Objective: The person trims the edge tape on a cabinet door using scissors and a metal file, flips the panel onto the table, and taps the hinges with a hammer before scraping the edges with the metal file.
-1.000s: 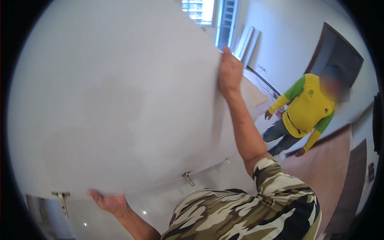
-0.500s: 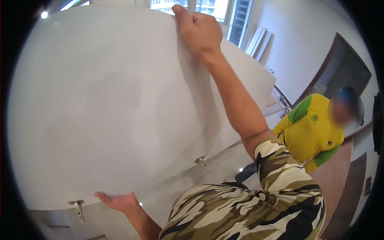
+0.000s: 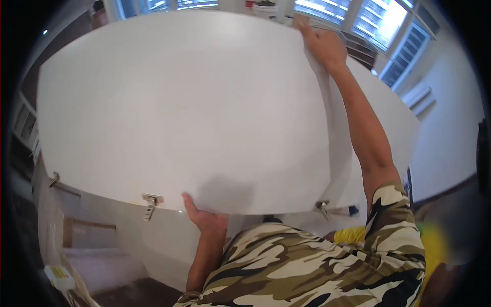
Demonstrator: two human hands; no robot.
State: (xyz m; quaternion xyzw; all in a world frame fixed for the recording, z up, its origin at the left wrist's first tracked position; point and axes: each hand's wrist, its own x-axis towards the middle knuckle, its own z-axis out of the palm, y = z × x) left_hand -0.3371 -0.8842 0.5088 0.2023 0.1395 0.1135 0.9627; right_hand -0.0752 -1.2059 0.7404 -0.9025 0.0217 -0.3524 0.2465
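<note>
A large white cabinet door (image 3: 204, 112) fills the middle of the head view, held up in front of my body. My right hand (image 3: 327, 47) is closed over its upper edge, thumb on the near face. Down at the lower edge, my left hand (image 3: 208, 219) supports the door, thumb on the near face and its other fingers hidden. Metal hinges stick out along that edge: one hinge (image 3: 151, 204) left of my left hand, another hinge (image 3: 323, 209) to its right, and a third hinge (image 3: 54, 179) at the far left.
Windows (image 3: 327, 10) line the far side, with white strips (image 3: 422, 102) leaning on the wall at right. A co-worker's yellow shirt (image 3: 434, 245) shows at lower right, close to my right arm. Below the door at left are a wooden frame piece (image 3: 92, 224) and a yellow-labelled object (image 3: 59, 276).
My view has turned left, so the windows and co-worker sit farther right. The door's lower edge now looks more level, and a third hinge shows. Both hands keep their hold.
</note>
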